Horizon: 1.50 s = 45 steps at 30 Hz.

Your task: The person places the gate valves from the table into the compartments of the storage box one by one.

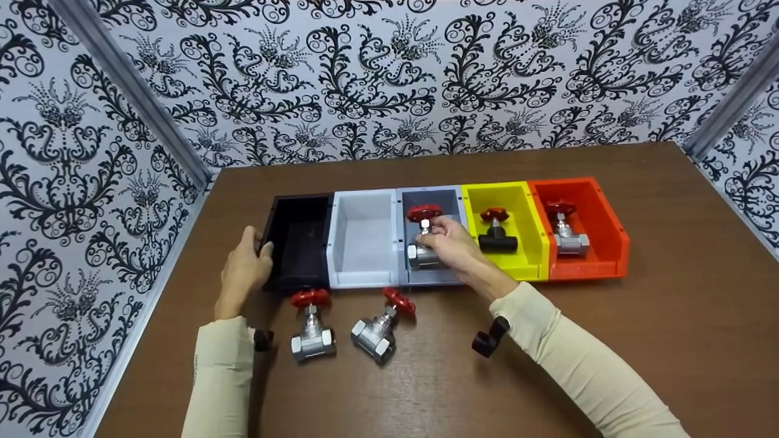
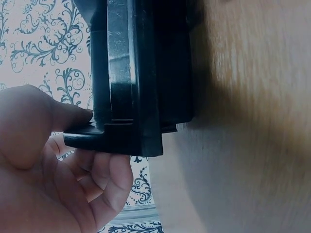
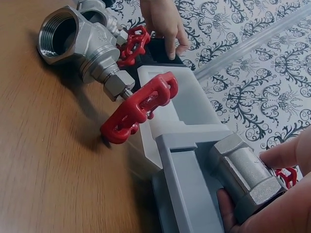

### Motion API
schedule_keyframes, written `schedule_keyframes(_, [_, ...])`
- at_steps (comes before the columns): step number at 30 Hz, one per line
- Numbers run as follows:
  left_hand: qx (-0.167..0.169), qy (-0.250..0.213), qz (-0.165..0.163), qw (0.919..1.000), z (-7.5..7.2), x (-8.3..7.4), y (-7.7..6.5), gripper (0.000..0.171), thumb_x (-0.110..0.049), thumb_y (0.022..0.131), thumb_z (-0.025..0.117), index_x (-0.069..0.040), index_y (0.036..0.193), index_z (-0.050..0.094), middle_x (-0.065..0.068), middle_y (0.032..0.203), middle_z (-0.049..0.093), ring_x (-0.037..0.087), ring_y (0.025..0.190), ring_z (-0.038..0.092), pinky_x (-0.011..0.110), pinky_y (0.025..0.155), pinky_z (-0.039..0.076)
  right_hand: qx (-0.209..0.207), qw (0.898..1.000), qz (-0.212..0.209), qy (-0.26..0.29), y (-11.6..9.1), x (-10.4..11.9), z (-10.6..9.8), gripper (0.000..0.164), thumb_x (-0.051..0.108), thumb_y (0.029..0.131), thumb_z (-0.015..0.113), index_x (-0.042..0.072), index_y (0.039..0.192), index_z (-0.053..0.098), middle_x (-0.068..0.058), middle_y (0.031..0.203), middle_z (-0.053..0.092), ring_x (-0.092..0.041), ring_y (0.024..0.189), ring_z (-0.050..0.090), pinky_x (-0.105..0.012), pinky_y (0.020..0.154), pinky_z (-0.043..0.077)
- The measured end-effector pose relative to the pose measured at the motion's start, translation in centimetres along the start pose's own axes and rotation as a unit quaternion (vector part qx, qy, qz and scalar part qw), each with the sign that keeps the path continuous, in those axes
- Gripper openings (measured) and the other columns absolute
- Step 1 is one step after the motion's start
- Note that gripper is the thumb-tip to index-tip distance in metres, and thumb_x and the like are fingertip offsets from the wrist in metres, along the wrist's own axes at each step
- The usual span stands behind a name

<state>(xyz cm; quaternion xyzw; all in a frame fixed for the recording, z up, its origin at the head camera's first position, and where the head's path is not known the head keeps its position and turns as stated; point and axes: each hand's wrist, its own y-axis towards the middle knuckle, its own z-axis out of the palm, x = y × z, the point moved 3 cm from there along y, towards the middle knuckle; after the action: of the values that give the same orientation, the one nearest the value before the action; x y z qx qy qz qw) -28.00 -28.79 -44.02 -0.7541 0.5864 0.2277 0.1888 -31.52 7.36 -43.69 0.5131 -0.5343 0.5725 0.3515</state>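
Note:
My left hand (image 1: 243,267) pinches the left side rim of the black bin (image 1: 299,240), thumb on the inner side and fingers outside, as the left wrist view shows. In the head view, my right hand (image 1: 457,248) holds a metal gate valve (image 1: 420,257) with a red handwheel over the grey bin (image 1: 433,278). Its hexagonal-ended body shows between thumb and fingers in the right wrist view, with the handwheel mostly hidden there. On the table before the bins lie two similar valves, one at left (image 1: 312,340) and one tilted (image 1: 374,334) beside it.
The white bin (image 1: 365,234) sits between the black and grey ones. Further right, the yellow bin (image 1: 529,267) contains a dark-bodied valve (image 1: 498,242), and the red-orange bin (image 1: 602,243) contains a metal valve (image 1: 569,242). Patterned walls (image 1: 389,79) enclose the brown table (image 1: 426,389).

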Motion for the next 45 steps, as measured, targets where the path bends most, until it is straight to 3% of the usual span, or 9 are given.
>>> schedule_keyframes(8, [0.004, 0.005, 0.016, 0.9998, 0.2, 0.0, -0.1, 0.028, -0.029, 0.104, 0.043, -0.009, 0.122, 0.042, 0.017, 0.103, 0.061, 0.04, 0.099, 0.06, 0.057, 0.078, 0.044, -0.013, 1.0, -0.005, 0.004, 0.4, -0.3, 0.2, 0.043, 0.005, 0.094, 0.06, -0.005, 0.133, 0.045, -0.015, 0.111, 0.064, -0.016, 0.088, 0.057, -0.024, 0.077, 0.048])
schedule_keyframes(20, [0.003, 0.0, 0.006, 1.0, 0.4, 0.1, 0.0, 0.028, -0.03, 0.104, 0.044, -0.01, 0.124, 0.043, 0.02, 0.106, 0.062, 0.043, 0.106, 0.059, 0.059, 0.083, 0.043, -0.022, 1.0, 0.002, 0.01, 0.8, -0.9, 0.2, 0.043, 0.005, 0.093, 0.06, -0.004, 0.132, 0.045, -0.015, 0.109, 0.063, -0.018, 0.087, 0.058, -0.025, 0.075, 0.05])
schedule_keyframes(31, [0.008, 0.001, 0.003, 1.0, 0.3, 0.2, 0.0, 0.03, -0.03, 0.104, 0.043, -0.009, 0.126, 0.042, 0.025, 0.117, 0.062, 0.046, 0.11, 0.058, 0.061, 0.085, 0.042, -0.04, 0.999, -0.007, 0.005, 1.5, -1.4, 0.7, 0.037, 0.004, 0.092, 0.061, -0.004, 0.126, 0.048, -0.008, 0.096, 0.061, -0.015, 0.078, 0.055, -0.023, 0.069, 0.046])
schedule_keyframes(37, [0.004, 0.003, 0.005, 1.0, 0.2, 0.2, 0.0, 0.03, -0.029, 0.104, 0.044, -0.009, 0.126, 0.041, 0.022, 0.111, 0.062, 0.045, 0.108, 0.059, 0.059, 0.083, 0.043, -0.058, 0.998, -0.018, -0.013, 1.8, -1.5, 0.9, 0.037, 0.005, 0.089, 0.063, -0.006, 0.122, 0.049, -0.005, 0.09, 0.058, -0.013, 0.075, 0.051, -0.022, 0.066, 0.042])
schedule_keyframes(45, [-0.001, 0.0, -0.001, 1.0, 0.2, 0.0, 0.2, 0.029, -0.029, 0.103, 0.044, -0.01, 0.125, 0.042, 0.023, 0.112, 0.062, 0.045, 0.11, 0.058, 0.06, 0.085, 0.043, -0.063, 0.998, -0.006, -0.005, 2.1, -1.7, 1.0, 0.044, 0.005, 0.09, 0.063, -0.006, 0.129, 0.046, -0.012, 0.103, 0.06, -0.016, 0.082, 0.054, -0.024, 0.07, 0.046])
